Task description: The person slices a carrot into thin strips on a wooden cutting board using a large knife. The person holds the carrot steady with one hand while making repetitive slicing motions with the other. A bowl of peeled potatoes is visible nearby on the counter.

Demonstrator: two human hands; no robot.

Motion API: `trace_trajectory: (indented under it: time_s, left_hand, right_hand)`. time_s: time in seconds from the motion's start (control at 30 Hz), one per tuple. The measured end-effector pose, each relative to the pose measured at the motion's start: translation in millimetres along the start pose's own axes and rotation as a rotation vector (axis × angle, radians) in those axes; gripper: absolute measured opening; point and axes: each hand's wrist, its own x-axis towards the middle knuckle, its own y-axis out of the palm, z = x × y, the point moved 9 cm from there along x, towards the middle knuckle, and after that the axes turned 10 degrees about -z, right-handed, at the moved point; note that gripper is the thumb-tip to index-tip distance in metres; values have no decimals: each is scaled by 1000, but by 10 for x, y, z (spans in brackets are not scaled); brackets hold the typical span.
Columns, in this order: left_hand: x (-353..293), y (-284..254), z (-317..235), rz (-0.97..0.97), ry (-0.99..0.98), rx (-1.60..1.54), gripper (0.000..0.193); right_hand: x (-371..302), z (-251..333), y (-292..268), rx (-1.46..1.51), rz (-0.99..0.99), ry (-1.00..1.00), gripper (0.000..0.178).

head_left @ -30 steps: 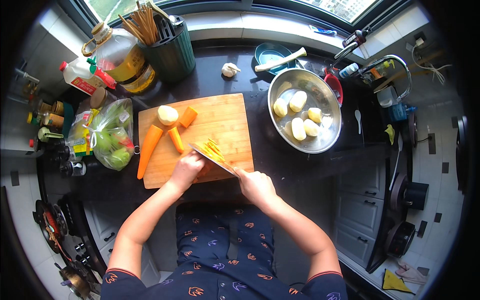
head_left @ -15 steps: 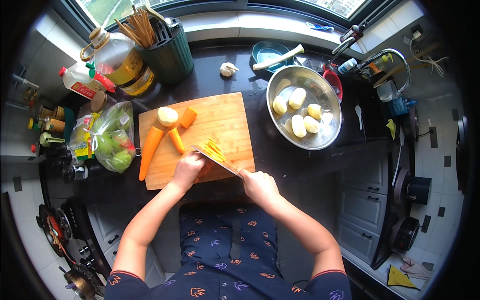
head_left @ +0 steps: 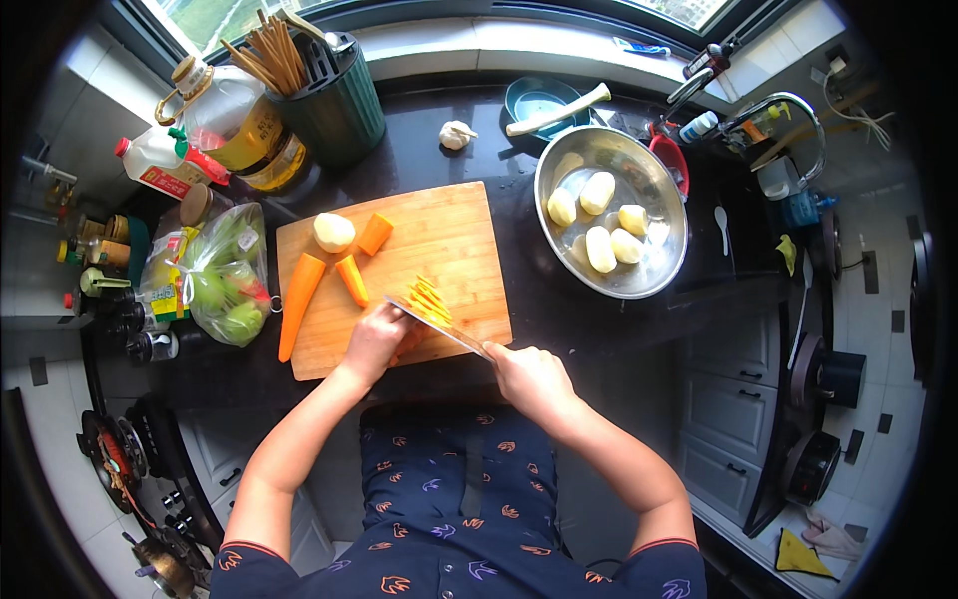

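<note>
R hand closed round knife handle, shifted slightly right vs. prior frames; L hand curled beside it, underside hidden – can't tell hold. Carrot strips mid-frame on chopping board, pile abt same – slicing looks mid-stroke.

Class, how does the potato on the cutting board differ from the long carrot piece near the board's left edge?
The potato is pale yellow; the long carrot piece is orange. The potato is rounded, while the carrot piece is long and tapering. Both rest on the cutting board.
</note>
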Motion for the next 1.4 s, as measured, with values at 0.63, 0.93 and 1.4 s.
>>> trace_trajectory:
  time_s: [0.63,0.93,1.4]
  left_hand:
    - [22,-47,11,-14,13,73,22]
    - [0,-23,-17,-15,25,147,31]
    - [-14,-7,10,-28,15,121,15]
  right_hand:
    - [135,50,178,-7,-20,6,19]
    - [17,-10,54,2,-29,-4,12]
    - [84,-46,226,0,7,31,21]
